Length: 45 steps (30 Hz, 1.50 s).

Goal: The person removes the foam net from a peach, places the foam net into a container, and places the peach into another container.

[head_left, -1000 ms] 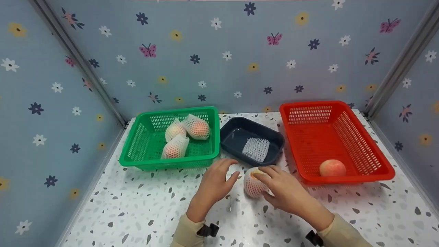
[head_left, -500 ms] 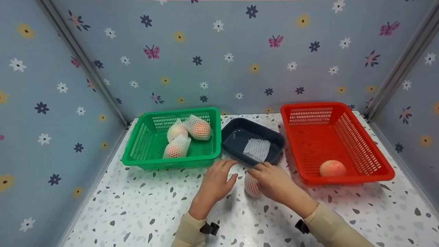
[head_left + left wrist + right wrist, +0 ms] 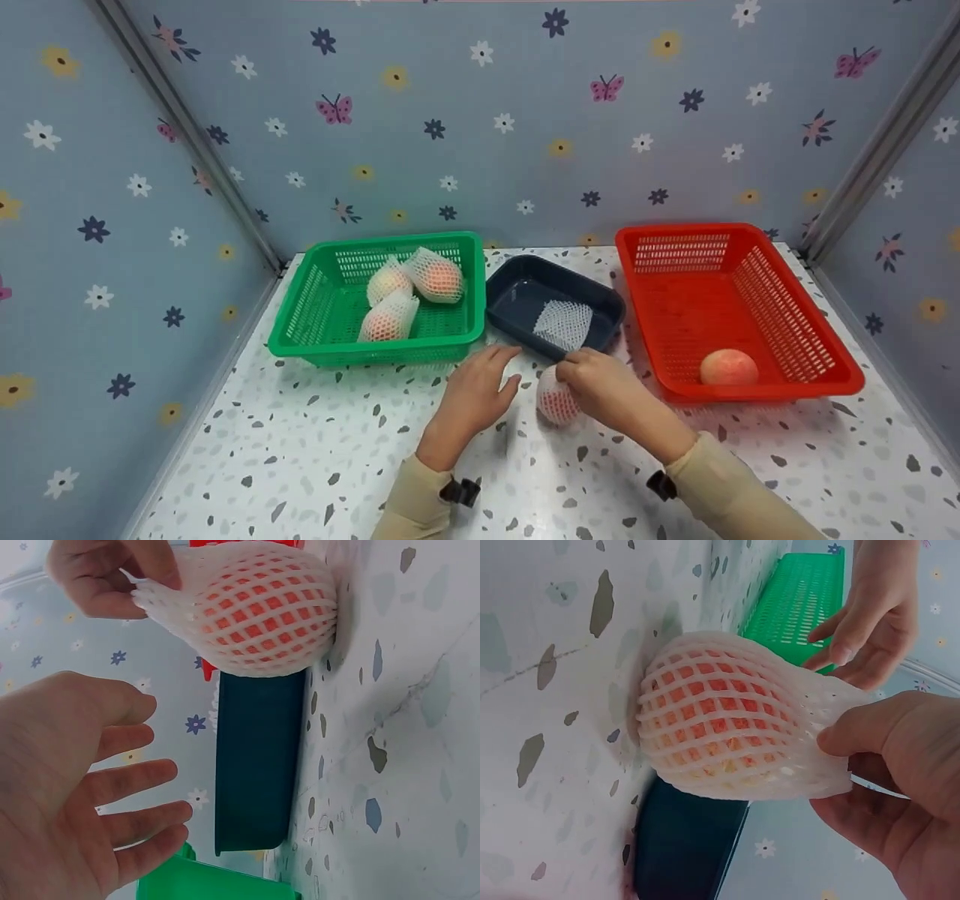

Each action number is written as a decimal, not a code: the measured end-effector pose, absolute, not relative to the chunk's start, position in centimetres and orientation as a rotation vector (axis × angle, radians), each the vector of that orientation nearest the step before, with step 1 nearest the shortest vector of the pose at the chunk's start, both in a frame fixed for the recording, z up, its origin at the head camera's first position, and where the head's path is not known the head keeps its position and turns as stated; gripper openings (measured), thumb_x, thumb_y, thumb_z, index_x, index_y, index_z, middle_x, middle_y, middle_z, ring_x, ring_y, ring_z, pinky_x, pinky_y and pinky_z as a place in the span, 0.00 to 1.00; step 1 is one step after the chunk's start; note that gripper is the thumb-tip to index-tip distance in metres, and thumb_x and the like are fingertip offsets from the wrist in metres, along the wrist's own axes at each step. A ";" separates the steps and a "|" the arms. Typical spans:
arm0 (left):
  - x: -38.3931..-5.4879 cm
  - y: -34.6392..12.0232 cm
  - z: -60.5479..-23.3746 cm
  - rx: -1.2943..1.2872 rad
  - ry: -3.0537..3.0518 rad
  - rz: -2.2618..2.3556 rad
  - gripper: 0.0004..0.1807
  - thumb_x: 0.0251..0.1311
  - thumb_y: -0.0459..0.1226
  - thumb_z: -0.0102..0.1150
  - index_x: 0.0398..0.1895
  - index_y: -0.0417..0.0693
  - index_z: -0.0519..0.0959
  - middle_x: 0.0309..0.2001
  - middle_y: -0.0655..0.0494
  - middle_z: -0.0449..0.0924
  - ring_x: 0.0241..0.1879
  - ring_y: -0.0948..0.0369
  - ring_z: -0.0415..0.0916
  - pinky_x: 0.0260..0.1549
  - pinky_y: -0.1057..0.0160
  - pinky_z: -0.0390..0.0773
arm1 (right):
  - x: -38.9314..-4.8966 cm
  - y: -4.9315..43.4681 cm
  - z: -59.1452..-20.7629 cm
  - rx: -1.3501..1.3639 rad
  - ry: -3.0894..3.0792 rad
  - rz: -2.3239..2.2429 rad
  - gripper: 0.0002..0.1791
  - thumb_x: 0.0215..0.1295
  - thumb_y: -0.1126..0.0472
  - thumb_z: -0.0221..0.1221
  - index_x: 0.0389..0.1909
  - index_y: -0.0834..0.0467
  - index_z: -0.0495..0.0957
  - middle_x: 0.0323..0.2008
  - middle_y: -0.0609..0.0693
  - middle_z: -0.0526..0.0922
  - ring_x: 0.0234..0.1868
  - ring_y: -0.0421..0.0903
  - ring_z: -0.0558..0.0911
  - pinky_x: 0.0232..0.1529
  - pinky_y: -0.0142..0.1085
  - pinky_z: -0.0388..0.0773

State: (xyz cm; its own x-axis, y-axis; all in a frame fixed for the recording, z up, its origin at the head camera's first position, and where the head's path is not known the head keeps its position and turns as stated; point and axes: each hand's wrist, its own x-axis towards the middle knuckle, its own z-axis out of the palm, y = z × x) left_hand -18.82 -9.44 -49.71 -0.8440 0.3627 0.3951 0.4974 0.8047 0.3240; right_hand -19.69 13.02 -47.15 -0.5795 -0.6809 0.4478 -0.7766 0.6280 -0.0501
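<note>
A peach in a white foam net sleeve stands on the speckled table in front of the dark tray. My right hand pinches the gathered top of the foam net between thumb and fingers. To the left of the peach, my left hand hovers with its fingers spread and nothing in them; in the left wrist view the hand is apart from the netted peach.
A green basket at left holds several netted peaches, one being the nearest peach. The dark tray contains an empty foam net. A red basket at right holds a bare peach. Patterned walls enclose the table.
My right hand has moved from the peach's side to the top of its foam net and now pinches it; the net is drawn up over the peach. My left hand stays nearly still.
</note>
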 end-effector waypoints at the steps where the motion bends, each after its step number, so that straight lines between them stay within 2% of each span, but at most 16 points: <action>1: -18.9 -9.4 -49.7 -0.658 -2.674 -0.605 0.18 0.63 0.40 0.60 0.55 0.46 0.79 0.50 0.52 0.79 0.50 0.54 0.77 0.47 0.53 0.77 | -19.7 13.1 -47.1 1.159 -2.459 0.359 0.09 0.49 0.75 0.63 0.26 0.58 0.80 0.25 0.50 0.79 0.28 0.48 0.78 0.29 0.37 0.79; 10: -20.4 -8.9 -51.1 -0.664 -2.570 -0.607 0.08 0.61 0.34 0.62 0.42 0.44 0.85 0.40 0.54 0.84 0.39 0.57 0.82 0.37 0.57 0.81 | -19.6 13.8 -46.1 1.135 -2.486 0.440 0.09 0.48 0.73 0.66 0.28 0.57 0.82 0.28 0.50 0.82 0.30 0.47 0.79 0.34 0.38 0.81; 22: -22.3 -7.5 -52.0 -0.673 -2.498 -0.616 0.10 0.58 0.31 0.61 0.43 0.40 0.85 0.43 0.49 0.84 0.42 0.55 0.82 0.39 0.57 0.81 | -19.1 15.0 -44.5 1.071 -2.443 0.443 0.08 0.49 0.71 0.67 0.29 0.56 0.83 0.29 0.49 0.82 0.30 0.46 0.78 0.34 0.35 0.81; 30: -23.5 -6.9 -52.3 -0.702 -2.436 -0.580 0.05 0.58 0.31 0.62 0.34 0.42 0.86 0.34 0.52 0.84 0.34 0.57 0.82 0.35 0.58 0.81 | -18.9 16.1 -44.0 1.057 -2.402 0.457 0.09 0.48 0.71 0.69 0.29 0.55 0.83 0.29 0.48 0.82 0.29 0.45 0.78 0.32 0.35 0.80; 39: -24.1 -6.6 -52.4 -0.687 -2.480 -0.550 0.08 0.59 0.32 0.62 0.39 0.41 0.85 0.40 0.49 0.84 0.40 0.55 0.82 0.41 0.58 0.80 | -18.5 17.6 -42.8 1.038 -2.409 0.528 0.10 0.48 0.71 0.68 0.30 0.55 0.83 0.30 0.47 0.82 0.31 0.45 0.78 0.34 0.35 0.80; 45: -24.3 -6.6 -53.1 -0.673 -2.497 -0.576 0.09 0.58 0.31 0.62 0.40 0.41 0.86 0.42 0.49 0.83 0.41 0.54 0.81 0.42 0.58 0.80 | -18.1 18.4 -42.1 1.007 -2.405 0.536 0.09 0.49 0.70 0.69 0.30 0.54 0.83 0.30 0.48 0.82 0.32 0.45 0.78 0.35 0.35 0.81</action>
State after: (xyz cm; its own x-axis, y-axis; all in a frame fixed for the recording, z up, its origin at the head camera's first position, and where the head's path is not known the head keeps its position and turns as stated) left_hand -24.25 -6.62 -53.13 -0.7597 0.3476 0.5495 0.5531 0.7898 0.2651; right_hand -18.10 18.44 -42.07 -0.6168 -0.5520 0.5612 -0.7380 0.6535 -0.1683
